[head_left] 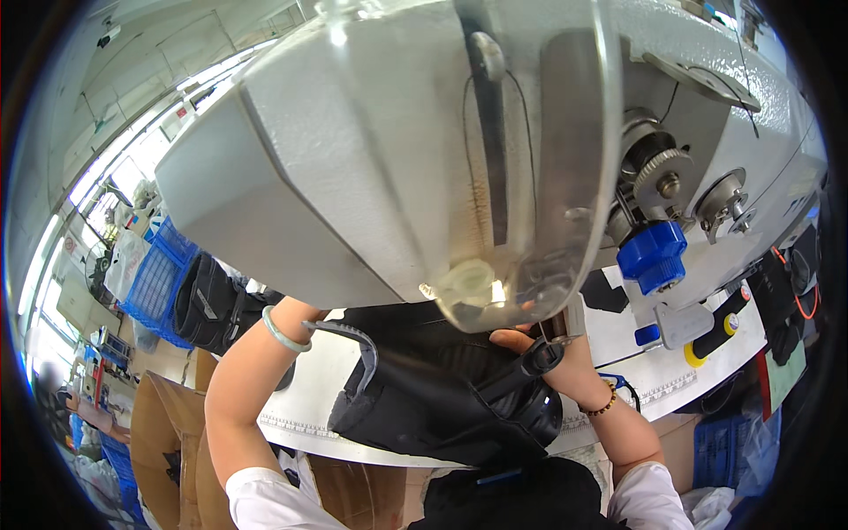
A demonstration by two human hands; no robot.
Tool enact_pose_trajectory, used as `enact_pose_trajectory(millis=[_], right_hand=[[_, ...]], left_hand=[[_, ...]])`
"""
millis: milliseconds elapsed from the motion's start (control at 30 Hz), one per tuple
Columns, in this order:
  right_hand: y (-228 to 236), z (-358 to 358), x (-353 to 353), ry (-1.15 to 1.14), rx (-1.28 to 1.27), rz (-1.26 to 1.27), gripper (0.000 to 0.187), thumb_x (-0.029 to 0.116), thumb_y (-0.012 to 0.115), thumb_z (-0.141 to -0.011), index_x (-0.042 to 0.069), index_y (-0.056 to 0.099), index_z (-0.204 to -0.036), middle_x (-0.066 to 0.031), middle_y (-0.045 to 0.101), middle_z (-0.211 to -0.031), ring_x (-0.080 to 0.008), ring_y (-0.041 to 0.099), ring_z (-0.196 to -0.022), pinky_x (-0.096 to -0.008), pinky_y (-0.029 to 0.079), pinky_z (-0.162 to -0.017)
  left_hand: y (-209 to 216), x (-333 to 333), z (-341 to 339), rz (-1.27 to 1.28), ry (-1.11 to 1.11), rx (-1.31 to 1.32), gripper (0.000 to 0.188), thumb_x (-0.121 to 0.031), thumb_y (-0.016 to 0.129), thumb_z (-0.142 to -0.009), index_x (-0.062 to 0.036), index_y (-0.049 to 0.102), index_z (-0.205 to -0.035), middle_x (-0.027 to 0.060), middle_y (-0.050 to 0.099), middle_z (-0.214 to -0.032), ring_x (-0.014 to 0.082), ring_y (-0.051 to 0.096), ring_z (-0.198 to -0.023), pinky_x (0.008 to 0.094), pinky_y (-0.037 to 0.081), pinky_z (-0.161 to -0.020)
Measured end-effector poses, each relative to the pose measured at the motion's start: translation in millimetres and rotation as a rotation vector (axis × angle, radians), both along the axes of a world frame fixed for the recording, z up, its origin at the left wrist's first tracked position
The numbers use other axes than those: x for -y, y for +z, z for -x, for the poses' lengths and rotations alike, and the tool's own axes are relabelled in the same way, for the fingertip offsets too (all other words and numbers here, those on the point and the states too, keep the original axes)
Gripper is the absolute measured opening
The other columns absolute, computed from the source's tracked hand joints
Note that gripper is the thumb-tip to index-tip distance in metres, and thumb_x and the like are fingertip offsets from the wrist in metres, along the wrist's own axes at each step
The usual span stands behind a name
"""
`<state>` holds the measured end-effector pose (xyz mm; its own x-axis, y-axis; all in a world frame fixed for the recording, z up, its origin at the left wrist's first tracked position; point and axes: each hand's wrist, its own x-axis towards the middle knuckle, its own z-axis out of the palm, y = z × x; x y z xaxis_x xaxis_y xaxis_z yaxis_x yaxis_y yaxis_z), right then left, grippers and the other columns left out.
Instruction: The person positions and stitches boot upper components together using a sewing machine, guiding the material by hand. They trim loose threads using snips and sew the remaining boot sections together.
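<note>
A large sewing machine head (pixel 353 177) in pale grey fills the upper view, with a clear plastic shield (pixel 565 221) at its front. Beneath it, a black bag-like workpiece (pixel 442 389) with a grey-edged strap lies partly folded on the white work table (pixel 300 408). My right hand (pixel 570 367) is on the workpiece's right side near the needle area; its thumb lies against the black material and the fingers curl round it, partly covered. My left forearm (pixel 238 389), with a pale bangle, reaches behind the machine head, which hides that hand and its fingers.
A blue tension knob (pixel 652 256) and metal thread discs sit on the machine's right. A ruler strip (pixel 662 391) runs along the table edge. At left are a cardboard box (pixel 163 442), a blue basket (pixel 159 283) and black bags (pixel 208 305). Another blue crate (pixel 720 450) stands lower right.
</note>
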<state>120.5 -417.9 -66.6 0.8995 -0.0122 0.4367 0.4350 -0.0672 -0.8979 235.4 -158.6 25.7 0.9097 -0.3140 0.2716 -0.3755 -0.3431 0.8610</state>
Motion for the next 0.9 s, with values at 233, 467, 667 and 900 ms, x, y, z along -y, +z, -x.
enact_pose_trajectory(millis=[233, 467, 667, 900], right_hand=[[-3, -5, -5, -0.061, 0.043, 0.006, 0.026, 0.012, 0.084, -0.069, 0.005, 0.061, -0.078, 0.0009, 0.059, -0.071, -0.0074, 0.055, -0.065, -0.0232, 0.044, -0.059], [-7, 2, -7, -0.028, 0.018, -0.014, 0.023, 0.012, 0.082, -0.073, 0.006, 0.060, -0.076, 0.0029, 0.058, -0.070, -0.0047, 0.053, -0.063, -0.0204, 0.041, -0.055], [-8, -1, -6, 0.019, -0.058, -0.049, 0.016, 0.002, 0.072, -0.071, 0.001, 0.064, -0.084, -0.0022, 0.065, -0.075, -0.0068, 0.057, -0.068, -0.0228, 0.045, -0.063], [-2, -1, -5, -0.009, -0.099, 0.000, 0.013, 0.004, 0.070, -0.076, 0.001, 0.059, -0.082, -0.0013, 0.062, -0.073, -0.0055, 0.054, -0.066, -0.0212, 0.043, -0.060]], left_hand=[[2, -4, -2, 0.023, 0.040, 0.030, 0.023, -0.011, 0.064, -0.085, 0.0013, 0.060, -0.104, 0.0111, 0.062, -0.107, 0.0236, 0.058, -0.098, 0.0327, 0.047, -0.083], [-2, -8, -10, 0.030, 0.089, 0.041, 0.020, -0.010, 0.062, -0.086, 0.0021, 0.061, -0.102, 0.0110, 0.063, -0.105, 0.0236, 0.059, -0.097, 0.0329, 0.048, -0.082], [-1, -9, -14, 0.026, 0.134, 0.046, 0.018, -0.009, 0.060, -0.087, 0.0029, 0.062, -0.100, 0.0110, 0.064, -0.103, 0.0236, 0.059, -0.095, 0.0331, 0.048, -0.080], [20, -44, -8, -0.062, 0.415, 0.200, 0.016, -0.008, 0.059, -0.087, 0.0037, 0.063, -0.098, 0.0109, 0.064, -0.102, 0.0236, 0.059, -0.093, 0.0334, 0.048, -0.078]])
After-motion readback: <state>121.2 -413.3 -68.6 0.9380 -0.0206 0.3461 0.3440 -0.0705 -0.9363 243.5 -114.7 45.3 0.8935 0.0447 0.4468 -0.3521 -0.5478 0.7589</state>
